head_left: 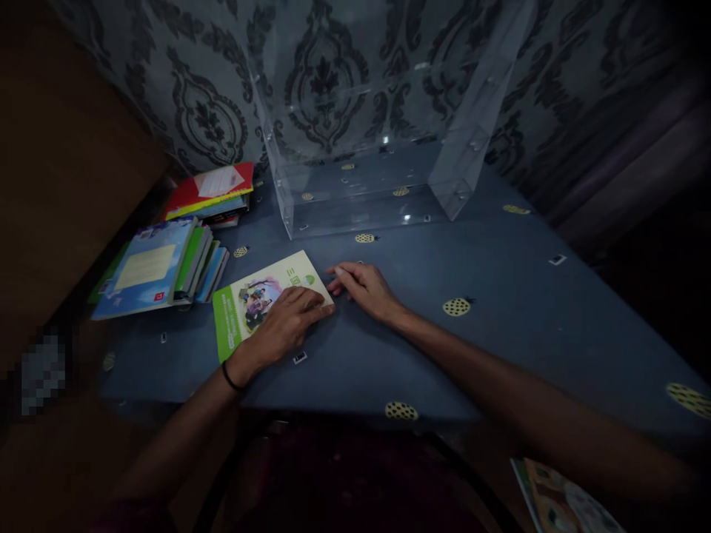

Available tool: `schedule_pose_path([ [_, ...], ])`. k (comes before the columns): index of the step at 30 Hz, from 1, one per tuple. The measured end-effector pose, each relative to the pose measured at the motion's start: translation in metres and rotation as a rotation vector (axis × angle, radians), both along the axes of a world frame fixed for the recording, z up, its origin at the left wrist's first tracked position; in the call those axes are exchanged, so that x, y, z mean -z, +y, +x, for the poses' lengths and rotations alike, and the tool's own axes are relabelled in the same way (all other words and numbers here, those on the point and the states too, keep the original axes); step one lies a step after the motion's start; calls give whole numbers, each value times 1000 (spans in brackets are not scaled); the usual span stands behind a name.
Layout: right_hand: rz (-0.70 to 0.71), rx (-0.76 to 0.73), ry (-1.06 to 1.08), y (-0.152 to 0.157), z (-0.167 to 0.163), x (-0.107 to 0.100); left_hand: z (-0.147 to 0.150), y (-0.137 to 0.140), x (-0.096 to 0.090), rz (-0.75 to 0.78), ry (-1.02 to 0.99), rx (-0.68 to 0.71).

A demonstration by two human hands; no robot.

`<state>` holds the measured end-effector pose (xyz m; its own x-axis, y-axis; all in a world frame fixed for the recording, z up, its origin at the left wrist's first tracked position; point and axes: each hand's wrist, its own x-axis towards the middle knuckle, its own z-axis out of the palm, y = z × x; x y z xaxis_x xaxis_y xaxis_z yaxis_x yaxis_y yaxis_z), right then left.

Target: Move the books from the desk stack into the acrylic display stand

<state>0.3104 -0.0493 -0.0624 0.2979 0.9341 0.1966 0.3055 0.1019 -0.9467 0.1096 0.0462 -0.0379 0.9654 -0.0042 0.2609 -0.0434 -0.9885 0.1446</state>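
A thin book (pixel 233 314) with a white and green cover and a colourful picture lies flat on the cloth-covered table. Across its lower right part rests my left hand (pixel 286 322), palm down. Its fingers are bent a little and the thumb reaches toward the book's right corner. My right hand (pixel 366 290) lies just beyond the book's right edge, loosely curled with the fingertips close to it. I cannot tell whether those fingertips touch the book. Nothing shows in the right hand, and a dark band circles my left wrist.
A clear acrylic shelf (pixel 283 200) stands at the back of the table (pixel 422 355), against the patterned wall. To the left are a stack of books with a blue one (pixel 144 266) on top and another topped by a red book (pixel 189 194). Another book (pixel 566 500) shows at bottom right.
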Motion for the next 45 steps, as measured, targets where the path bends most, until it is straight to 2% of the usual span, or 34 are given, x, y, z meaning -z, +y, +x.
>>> schedule_pose_path([
  [4, -2, 6, -23, -1, -1, -1, 3, 7, -9, -29, 64, -17],
  [10, 0, 2, -30, 0, -1, -1, 22, 49, -20, -79, 125, -357],
  [13, -4, 0, -37, 0, -1, -1, 33, 64, -20, -101, 156, -400],
  [21, 15, -2, -81, -2, -2, -4, 39, 55, -22, 65, 261, -459],
  [26, 3, 3, -69, 0, -2, -3, 31, 43, -25, 6, 277, -416],
  [34, 18, -8, -55, 0, -2, 0, 9, 9, -20, 9, 196, -180],
  [40, 1, 22, -79, -1, -3, -1, -2, -2, -19, -1, 233, -168],
  [45, 52, 37, -139, -6, -7, -8, -5, -10, -16, 16, 224, -203],
])
